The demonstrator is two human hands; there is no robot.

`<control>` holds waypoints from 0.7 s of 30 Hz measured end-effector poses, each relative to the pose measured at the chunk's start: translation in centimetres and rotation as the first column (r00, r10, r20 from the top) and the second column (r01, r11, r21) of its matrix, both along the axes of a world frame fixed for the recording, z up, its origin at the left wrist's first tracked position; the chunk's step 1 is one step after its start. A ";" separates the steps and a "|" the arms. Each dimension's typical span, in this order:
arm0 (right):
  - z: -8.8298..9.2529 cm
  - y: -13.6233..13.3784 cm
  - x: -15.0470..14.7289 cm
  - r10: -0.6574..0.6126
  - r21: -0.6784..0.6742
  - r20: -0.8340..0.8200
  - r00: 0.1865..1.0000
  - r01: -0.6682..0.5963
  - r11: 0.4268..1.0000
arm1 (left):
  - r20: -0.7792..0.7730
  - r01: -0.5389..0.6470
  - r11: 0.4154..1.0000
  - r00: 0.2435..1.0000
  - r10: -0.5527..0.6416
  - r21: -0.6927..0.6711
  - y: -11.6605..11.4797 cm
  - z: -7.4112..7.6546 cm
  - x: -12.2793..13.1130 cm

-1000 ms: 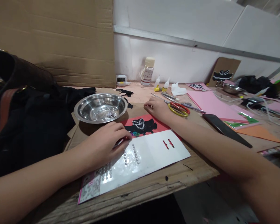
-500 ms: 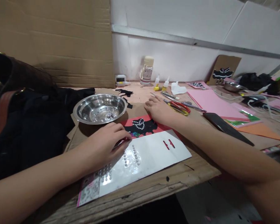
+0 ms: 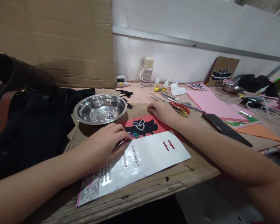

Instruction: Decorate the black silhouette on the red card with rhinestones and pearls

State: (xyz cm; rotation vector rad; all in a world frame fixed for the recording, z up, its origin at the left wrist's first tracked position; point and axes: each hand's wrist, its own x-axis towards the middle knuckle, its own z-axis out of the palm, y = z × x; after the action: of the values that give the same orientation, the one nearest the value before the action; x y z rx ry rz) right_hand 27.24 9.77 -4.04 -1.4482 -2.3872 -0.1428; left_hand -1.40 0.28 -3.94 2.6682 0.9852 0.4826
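Observation:
My left hand [image 3: 110,141] rests on the white pearl-sticker sheet [image 3: 151,152], thumb and fingertips pressed together at its upper edge; what they pinch, if anything, is too small to name. Under that sheet lies red paper [image 3: 162,126] bearing a black cutout [image 3: 149,126] with white pearls in a looped shape and a blue-green beaded patch. Beyond the red paper, my right hand [image 3: 161,110] lies near the scissors, its fingers curled together and their tips mostly hidden. A steel bowl [image 3: 100,109] with small beads in it stands left of the cutout.
Red-handled scissors [image 3: 179,108], glue bottles [image 3: 165,84], a lidded bottle [image 3: 147,71] and tissue [image 3: 178,89] are farther back. To the right lie a black phone-like object [image 3: 226,129] and pink sheets [image 3: 214,104]. Dark clothing [image 3: 37,124] is at left.
My right hand has drawn its fingers in, from spread to curled, and uncovered more of the cutout's right end. My left hand has stayed in place.

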 end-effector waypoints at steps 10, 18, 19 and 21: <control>-1.0 1.5 -0.1 -0.063 0.026 -0.197 0.978 0.070 0.997 | -0.011 0.004 1.000 1.000 -0.003 0.017 -0.1 0.1 -0.1; -0.7 1.3 -0.4 -0.007 0.039 -0.204 0.979 0.015 0.999 | -0.009 0.004 1.000 1.000 -0.004 0.012 -0.1 0.1 -0.1; -0.7 1.3 -0.3 -0.001 0.041 -0.201 0.980 0.009 0.999 | -0.013 0.003 1.000 1.000 -0.003 0.009 -0.1 0.1 -0.1; -0.8 1.4 -0.3 0.011 0.045 -0.203 0.979 -0.002 0.999 | -0.020 0.003 1.000 1.000 -0.003 0.003 0.0 0.1 -0.1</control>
State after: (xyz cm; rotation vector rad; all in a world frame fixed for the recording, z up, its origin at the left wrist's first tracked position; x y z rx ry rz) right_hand 26.94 11.17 -4.86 -1.3650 -2.2103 -0.0429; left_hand -1.48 0.23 -3.87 2.6822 0.9871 0.4576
